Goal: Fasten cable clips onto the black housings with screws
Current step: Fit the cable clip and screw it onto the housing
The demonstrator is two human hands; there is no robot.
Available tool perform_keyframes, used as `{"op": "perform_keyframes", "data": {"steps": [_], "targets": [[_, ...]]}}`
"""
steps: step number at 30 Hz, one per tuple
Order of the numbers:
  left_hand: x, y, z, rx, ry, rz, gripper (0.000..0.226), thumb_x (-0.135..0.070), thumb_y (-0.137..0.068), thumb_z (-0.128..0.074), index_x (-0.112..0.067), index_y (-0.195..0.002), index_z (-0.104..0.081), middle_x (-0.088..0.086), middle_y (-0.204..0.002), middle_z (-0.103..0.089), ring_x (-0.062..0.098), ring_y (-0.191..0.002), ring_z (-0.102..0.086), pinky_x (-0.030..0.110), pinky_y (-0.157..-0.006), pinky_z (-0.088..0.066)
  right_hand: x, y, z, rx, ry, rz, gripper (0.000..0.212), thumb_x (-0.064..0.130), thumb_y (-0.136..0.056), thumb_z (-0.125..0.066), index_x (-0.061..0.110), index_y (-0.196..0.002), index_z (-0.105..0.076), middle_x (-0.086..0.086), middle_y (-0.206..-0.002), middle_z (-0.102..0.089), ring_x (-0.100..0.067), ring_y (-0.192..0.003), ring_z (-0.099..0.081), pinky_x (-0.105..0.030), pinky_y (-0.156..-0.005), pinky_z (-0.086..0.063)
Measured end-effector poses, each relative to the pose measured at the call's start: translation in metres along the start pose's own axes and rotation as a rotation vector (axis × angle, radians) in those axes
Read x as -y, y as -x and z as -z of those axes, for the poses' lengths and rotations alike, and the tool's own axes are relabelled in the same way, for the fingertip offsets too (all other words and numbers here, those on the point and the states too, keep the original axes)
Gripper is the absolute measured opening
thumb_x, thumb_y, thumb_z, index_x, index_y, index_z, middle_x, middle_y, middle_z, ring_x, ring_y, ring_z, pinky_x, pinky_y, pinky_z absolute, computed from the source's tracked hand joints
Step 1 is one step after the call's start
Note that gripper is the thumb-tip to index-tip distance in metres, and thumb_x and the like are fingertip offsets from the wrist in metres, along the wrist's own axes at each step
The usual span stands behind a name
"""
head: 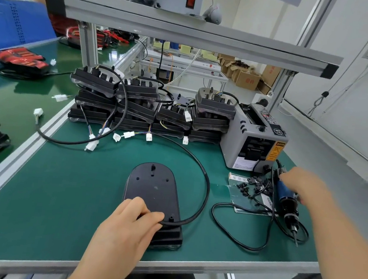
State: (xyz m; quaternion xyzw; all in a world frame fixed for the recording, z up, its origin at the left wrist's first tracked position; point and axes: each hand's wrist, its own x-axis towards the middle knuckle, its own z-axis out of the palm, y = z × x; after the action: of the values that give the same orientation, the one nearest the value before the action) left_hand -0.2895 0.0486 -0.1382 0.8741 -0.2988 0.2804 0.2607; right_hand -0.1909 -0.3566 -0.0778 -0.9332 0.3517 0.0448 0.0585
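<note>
**Desk:** What is nearest the lens?

**Photographer:** A worker's left hand [127, 227], on the near end of a black housing [152, 186]. The housing lies flat side up in the middle of a green table [57, 193]. The fingers are curled on the casing. The thumb pins its black cable [205, 187] down where it leaves the near end.

**Desk:** Any clip on it?

**Photographer:** None that I can see. The spot beside the thumb looks bare, so I judge this one unfastened, with a clip to seat and a screw to drive.

**Desk:** And the other hand?

**Photographer:** The right hand [304, 185] is out to the right, arm stretched. It is over the blue grip of an electric screwdriver [286, 201] that lies on the table, tip toward the worker. The hand is blurred, so I cannot tell whether the fingers are apart or closed on anything. Just beside it to the left, small black clips and screws [253, 186] are scattered on a plastic bag [232, 190].

**Desk:** Further back?

**Photographer:** The cable loops away toward a row of white plugs [128, 135]. Behind them is a stack of housings [150, 108], several deep with leads trailing. It sits next to a grey tape machine [251, 142] and under an aluminium shelf [190, 32]. I can't make out whether those housings carry clips, so how much of the batch is left stays open.
</note>
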Motion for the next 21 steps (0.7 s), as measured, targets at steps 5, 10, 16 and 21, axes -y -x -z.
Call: {"op": "perform_keyframes", "data": {"steps": [5,10,16,21], "targets": [[0.001,-0.001,-0.001,-0.005,-0.007,-0.006,0.031,-0.032,-0.089,-0.046,-0.018,-0.092,-0.074,-0.005,-0.077,-0.051,0.01,-0.071,-0.048,0.026,-0.046,-0.048,0.018,0.006,-0.001,-0.299,-0.144,0.167,0.017,0.011,-0.082,-0.044,0.006,-0.069,-0.054,-0.012,-0.069,-0.057,-0.028,-0.066,-0.055,-0.032,-0.061,-0.045],[0.001,-0.001,-0.001,0.003,0.011,-0.002,0.03,-0.032,-0.089,-0.045,-0.019,-0.092,-0.072,-0.005,-0.077,-0.05,0.01,-0.072,-0.048,0.027,-0.045,-0.048,0.051,0.006,-0.001,-0.046,-1.127,0.014,0.013,0.007,-0.087,-0.056,-0.004,-0.081,-0.06,-0.012,-0.067,-0.051,-0.016,-0.055,-0.041,-0.02,-0.039,-0.031],[0.002,-0.001,-0.001,-0.002,0.015,-0.001,0.032,-0.034,-0.09,-0.045,-0.019,-0.091,-0.072,-0.005,-0.077,-0.05,0.01,-0.071,-0.048,0.027,-0.044,-0.047,0.063,0.001,0.0,0.033,-1.396,-0.118,0.014,0.007,-0.086,-0.062,0.009,-0.076,-0.052,-0.004,-0.065,-0.048,-0.01,-0.051,-0.04,-0.012,-0.03,-0.026],[0.003,-0.001,-0.003,-0.014,0.011,-0.004,0.043,-0.04,-0.097,-0.035,-0.02,-0.092,-0.073,-0.006,-0.077,-0.05,0.009,-0.072,-0.047,0.026,-0.043,-0.047,0.069,0.001,-0.001,0.007,-1.477,-0.166,0.017,0.01,-0.084,-0.067,0.011,-0.076,-0.052,-0.004,-0.065,-0.049,-0.011,-0.051,-0.043,-0.012,-0.031,-0.029]]}}
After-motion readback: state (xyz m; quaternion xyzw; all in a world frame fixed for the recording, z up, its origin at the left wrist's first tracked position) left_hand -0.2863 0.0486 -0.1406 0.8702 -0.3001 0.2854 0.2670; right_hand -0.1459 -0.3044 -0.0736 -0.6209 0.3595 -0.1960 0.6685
